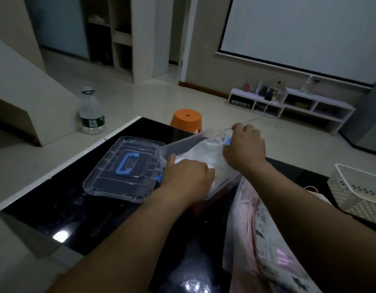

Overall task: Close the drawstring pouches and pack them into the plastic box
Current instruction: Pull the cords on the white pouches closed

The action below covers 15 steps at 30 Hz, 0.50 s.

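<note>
White pouch (200,154): lies in clear plastic box (178,145), under the fingers of my left hand (188,173); gathered neck gripped in the fingers of my right hand (244,148). Second pouch (256,235), pink-and-white print, lies slack nearer me than both sets of fingers.
</note>
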{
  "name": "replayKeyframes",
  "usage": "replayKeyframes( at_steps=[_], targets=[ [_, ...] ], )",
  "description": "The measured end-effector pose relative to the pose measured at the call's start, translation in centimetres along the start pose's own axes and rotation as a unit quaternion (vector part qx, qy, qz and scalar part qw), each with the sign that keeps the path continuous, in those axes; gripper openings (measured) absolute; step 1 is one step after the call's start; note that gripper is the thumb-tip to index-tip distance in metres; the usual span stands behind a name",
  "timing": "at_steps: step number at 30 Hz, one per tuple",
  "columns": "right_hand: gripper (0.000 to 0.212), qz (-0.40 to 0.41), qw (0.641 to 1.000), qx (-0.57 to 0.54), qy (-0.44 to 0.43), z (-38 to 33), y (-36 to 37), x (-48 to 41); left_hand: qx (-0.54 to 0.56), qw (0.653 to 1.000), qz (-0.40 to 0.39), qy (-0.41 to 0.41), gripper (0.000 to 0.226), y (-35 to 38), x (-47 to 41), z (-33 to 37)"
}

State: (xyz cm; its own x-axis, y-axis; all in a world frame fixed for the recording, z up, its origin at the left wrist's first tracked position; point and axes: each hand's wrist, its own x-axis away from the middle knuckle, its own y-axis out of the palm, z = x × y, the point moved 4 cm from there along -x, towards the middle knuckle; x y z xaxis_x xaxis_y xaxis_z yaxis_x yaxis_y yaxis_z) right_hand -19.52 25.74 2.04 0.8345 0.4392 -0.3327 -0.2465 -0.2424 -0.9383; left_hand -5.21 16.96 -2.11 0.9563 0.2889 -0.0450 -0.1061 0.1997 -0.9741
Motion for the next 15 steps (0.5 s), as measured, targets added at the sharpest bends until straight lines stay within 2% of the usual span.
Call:
replayKeyframes(
  at_steps=[1,3,5,8,11,15],
  targets=[
    [0.049,-0.006,0.999,0.006,-0.043,-0.9,0.1,0.0,-0.005,1.000,-0.009,-0.004,0.049,0.0,-0.1,0.1],
    [0.051,-0.121,0.988,0.009,-0.092,-2.5,1.3,-0.1,-0.016,1.000,-0.012,-0.013,0.048,-0.2,-0.3,0.3],
    [0.054,-0.270,0.958,0.057,-0.083,-3.0,3.8,-0.5,-0.023,0.999,-0.014,-0.022,0.045,-0.5,-0.2,0.7],
    [0.067,-0.368,0.925,0.089,-0.022,-2.2,7.4,-1.7,-0.024,0.999,-0.029,-0.023,0.045,-0.7,0.0,0.9],
    [0.072,-0.392,0.917,0.073,0.006,-1.7,9.6,-2.8,-0.021,0.999,-0.036,-0.024,0.042,-0.7,0.0,0.7],
    [0.056,-0.297,0.952,0.070,-0.034,-2.3,7.0,-2.1,0.001,0.999,-0.024,-0.037,0.042,-0.6,-0.1,0.5]
  ],
)
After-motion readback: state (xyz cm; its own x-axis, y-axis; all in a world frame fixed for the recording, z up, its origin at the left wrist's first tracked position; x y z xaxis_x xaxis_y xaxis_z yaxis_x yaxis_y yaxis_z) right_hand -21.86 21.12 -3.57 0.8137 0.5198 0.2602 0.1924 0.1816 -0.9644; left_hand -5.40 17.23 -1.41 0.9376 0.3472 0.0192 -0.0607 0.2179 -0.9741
